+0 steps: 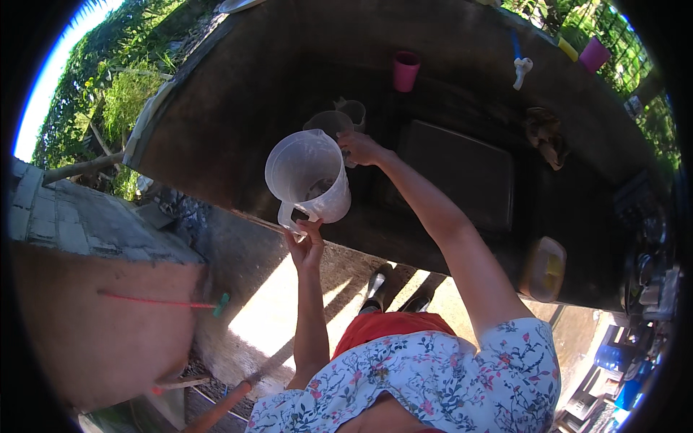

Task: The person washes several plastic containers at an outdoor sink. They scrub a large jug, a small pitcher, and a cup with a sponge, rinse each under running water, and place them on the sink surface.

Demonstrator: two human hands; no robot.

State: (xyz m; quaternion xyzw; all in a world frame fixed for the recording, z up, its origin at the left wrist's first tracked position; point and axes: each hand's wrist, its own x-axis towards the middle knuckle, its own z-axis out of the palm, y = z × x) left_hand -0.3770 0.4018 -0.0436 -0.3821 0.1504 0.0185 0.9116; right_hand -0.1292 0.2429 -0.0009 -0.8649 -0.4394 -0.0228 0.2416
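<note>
A translucent plastic pitcher (333, 206) is tilted so that its mouth shows, with some dark marks visible inside. My left hand (309, 249) is closed on its handle at the near side. My right hand (363, 149) reaches over to the pitcher's far right side, its fingers curled close to the rim. What these fingers grip is too dark to make out. Just beyond the pitcher, in shadow, are a round translucent container (326, 121) and a clear cup-like vessel (354, 112).
A pink cup (406, 72) stands at the back of the dark counter. A rectangular basin (458, 169) lies right of the pitcher. Farther right are a white tap (522, 71), a crumpled brown cloth (546, 137) and a clear tub with something yellow (545, 270). A concrete block (108, 303) stands at left.
</note>
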